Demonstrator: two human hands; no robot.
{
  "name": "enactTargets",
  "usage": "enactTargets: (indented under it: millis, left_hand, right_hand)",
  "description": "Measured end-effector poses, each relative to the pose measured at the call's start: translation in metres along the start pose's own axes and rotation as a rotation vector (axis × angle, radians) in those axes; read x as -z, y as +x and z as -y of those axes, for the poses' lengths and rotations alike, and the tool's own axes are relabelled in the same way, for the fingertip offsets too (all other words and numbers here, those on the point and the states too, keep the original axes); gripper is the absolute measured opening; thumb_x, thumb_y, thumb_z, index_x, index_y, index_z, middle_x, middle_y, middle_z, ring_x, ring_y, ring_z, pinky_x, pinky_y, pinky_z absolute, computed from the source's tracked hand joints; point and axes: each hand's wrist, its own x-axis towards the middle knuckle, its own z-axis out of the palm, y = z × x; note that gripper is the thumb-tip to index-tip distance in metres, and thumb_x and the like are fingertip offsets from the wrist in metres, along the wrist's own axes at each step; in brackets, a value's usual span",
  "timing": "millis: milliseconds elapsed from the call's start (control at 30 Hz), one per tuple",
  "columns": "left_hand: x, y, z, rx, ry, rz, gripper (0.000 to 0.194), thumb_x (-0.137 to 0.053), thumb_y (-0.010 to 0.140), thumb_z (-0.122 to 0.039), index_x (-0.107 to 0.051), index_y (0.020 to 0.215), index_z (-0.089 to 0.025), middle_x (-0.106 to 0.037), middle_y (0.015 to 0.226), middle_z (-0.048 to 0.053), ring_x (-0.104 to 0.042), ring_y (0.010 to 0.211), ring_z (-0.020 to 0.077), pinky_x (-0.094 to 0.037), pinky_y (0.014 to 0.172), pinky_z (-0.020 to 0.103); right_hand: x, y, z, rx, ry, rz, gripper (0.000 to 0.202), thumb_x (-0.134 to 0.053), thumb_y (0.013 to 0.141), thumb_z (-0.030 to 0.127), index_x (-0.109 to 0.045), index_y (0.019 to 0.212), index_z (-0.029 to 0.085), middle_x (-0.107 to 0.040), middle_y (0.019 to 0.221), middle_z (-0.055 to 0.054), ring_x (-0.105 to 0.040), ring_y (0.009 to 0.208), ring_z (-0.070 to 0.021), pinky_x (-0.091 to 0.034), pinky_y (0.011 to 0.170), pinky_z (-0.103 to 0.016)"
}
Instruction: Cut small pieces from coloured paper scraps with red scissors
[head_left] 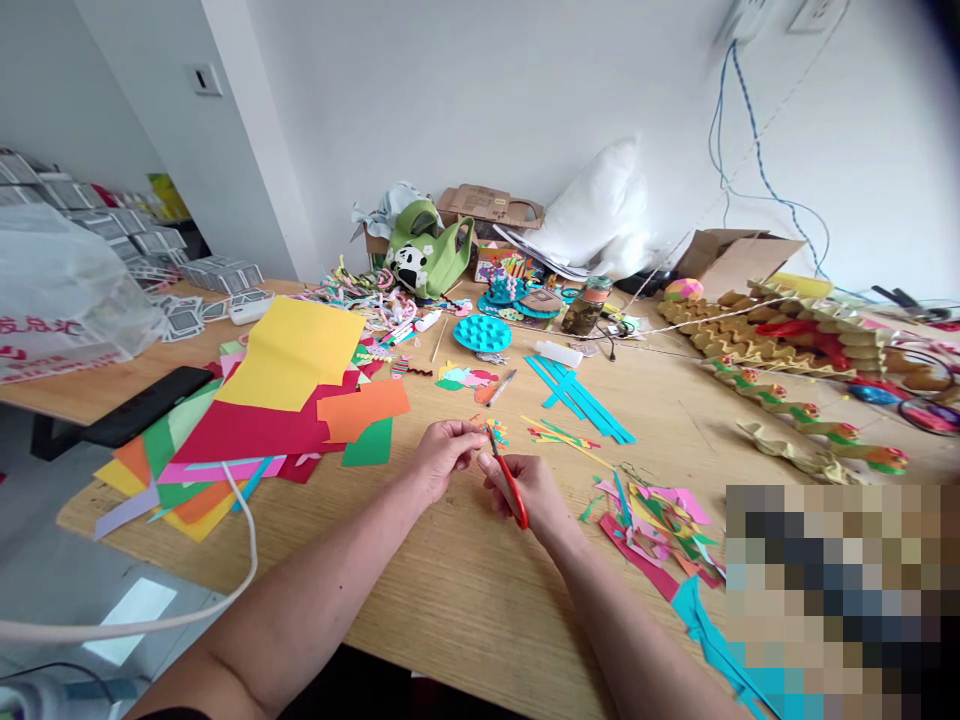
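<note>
My right hand [534, 492] is wrapped around a pair of scissors [517, 500] with red-orange handles, their blades pointing up and away from me. Close beside the blades, my left hand [442, 458] is closed in a pinch, thumb against fingers; whatever it holds is too small to make out. Just beyond the fingertips lies a small heap of coloured paper snippets [491, 432]. Thin paper strips [562, 434] in yellow, green and red rest to the right of it. A pen [501, 388] lies farther back, by some cut paper shapes [469, 378].
Coloured paper sheets [292, 350] are piled on the left near a black phone-like slab [146, 405]. Blue strips [581, 400] and paper scraps [660, 530] lie to the right. Behind stand a blue studded disc [482, 334], a jar [586, 308], a green panda bag [429, 250] and egg cartons [750, 325].
</note>
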Motion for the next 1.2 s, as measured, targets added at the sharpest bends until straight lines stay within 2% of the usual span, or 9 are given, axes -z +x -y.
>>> enactTargets:
  millis: [667,1200]
  left_hand:
    - [0.0039,0.0011,-0.0029,0.003,0.047,0.043,0.016,-0.069,0.055,-0.026,-0.06,0.06,-0.014,-0.048,0.05,-0.004,-0.037,0.045,0.0059,-0.021,0.045,0.023]
    - [0.0039,0.0005,-0.0038,0.021,0.071,0.061,0.015,-0.068,0.054,-0.025,-0.06,0.059,-0.014,-0.05,0.049,-0.003,-0.034,0.044,0.005,-0.02,0.045,0.023]
  right_hand:
    - [-0.0008,-0.0031,0.0048,-0.036,-0.003,0.016,0.055,-0.065,0.068,0.068,-0.054,0.055,0.015,-0.053,0.037,0.001,-0.045,0.031,-0.0087,-0.031,0.033,-0.018]
    - [0.0,-0.0016,0.0014,0.004,-0.014,0.031,0.054,-0.064,0.071,0.066,-0.055,0.056,0.015,-0.054,0.039,0.0,-0.046,0.032,-0.0086,-0.032,0.034,-0.018]
